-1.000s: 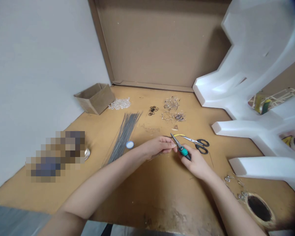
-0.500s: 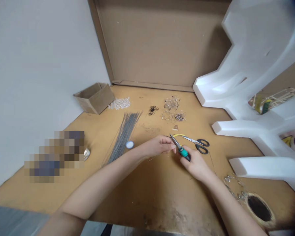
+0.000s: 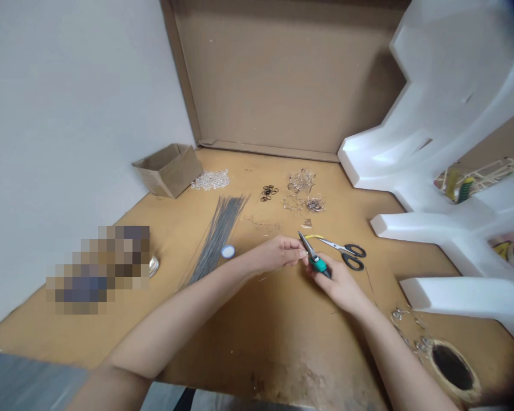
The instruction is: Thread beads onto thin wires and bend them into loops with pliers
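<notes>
My right hand [image 3: 332,279] is closed around the green and black handles of a pair of pliers [image 3: 319,264], whose metal jaws point up and away to the left. Close beside the jaws, my left hand [image 3: 285,252] pinches something too small to make out, its fingertips close to the pliers. Just past the pliers lie scissors [image 3: 354,256] with black handles, and a yellow strip [image 3: 313,236] near their blades. Left of my left forearm, a bundle of thin grey wires [image 3: 220,234] rests on the table beside a small round white-and-blue lid [image 3: 228,251].
At the back are a cardboard box [image 3: 169,170], a pile of clear pieces [image 3: 212,179], black rings [image 3: 268,192] and tangled wire pieces [image 3: 302,180]. White foam [image 3: 428,294] juts in from the right, near a dark oval object with a pale rim [image 3: 453,365]. A blurred patch covers the left.
The view has shifted slightly, moving the scene a little to the right. Both hands stay together at the pliers, with hardly any change in their pose.
</notes>
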### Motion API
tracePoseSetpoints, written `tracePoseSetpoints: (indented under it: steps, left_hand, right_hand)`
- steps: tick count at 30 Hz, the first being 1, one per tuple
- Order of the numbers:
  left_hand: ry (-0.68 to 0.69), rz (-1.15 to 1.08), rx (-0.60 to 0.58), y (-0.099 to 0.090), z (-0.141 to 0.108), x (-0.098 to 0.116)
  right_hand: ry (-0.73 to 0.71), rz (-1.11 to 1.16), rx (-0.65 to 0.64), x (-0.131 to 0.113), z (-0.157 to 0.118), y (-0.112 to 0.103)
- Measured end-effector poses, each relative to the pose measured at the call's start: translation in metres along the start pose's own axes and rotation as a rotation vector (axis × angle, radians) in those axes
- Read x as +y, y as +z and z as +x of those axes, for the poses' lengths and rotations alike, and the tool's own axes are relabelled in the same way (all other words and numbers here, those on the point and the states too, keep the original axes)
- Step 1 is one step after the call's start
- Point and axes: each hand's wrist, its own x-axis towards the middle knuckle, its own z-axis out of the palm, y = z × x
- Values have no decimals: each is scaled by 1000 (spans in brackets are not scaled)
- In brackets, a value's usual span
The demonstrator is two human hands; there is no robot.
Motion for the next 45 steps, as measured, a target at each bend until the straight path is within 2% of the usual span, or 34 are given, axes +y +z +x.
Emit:
tracePoseSetpoints:
  steps: [3, 6, 13, 18, 22, 30, 37, 41, 45]
  left_hand:
    - [32, -80, -41, 1, 1, -3]
    - [42, -195, -60, 2, 2, -7]
    - [-116, -574, -165, 3, 4, -12]
    - [-160, -675, -190, 8, 6, -13]
    - [-159, -700, -187, 10, 5, -12]
    - [-172, -679, -171, 10, 2, -7]
    - [-158, -645, -192, 7, 3, -13]
    - [-143, -553, -153, 2, 6, -19]
    - [-85, -417, -125, 0, 6, -18]
  right_hand:
    - [-17, 157, -70, -1, -1, -5]
    - [-2, 200, -101, 1, -2, -7]
    - [-30, 170, -108, 1, -3, -10]
    - [-56, 156, -85, -3, -2, -11]
    - [-33, 185, -86, -4, -2, -10]
    - [-15, 82, -28, -6, -5, -7]
    - [62, -100, 64, -1, -4, -1]
    - [122, -176, 105, 5, -1, 7]
    - [54, -65, 58, 3, 1, 5]
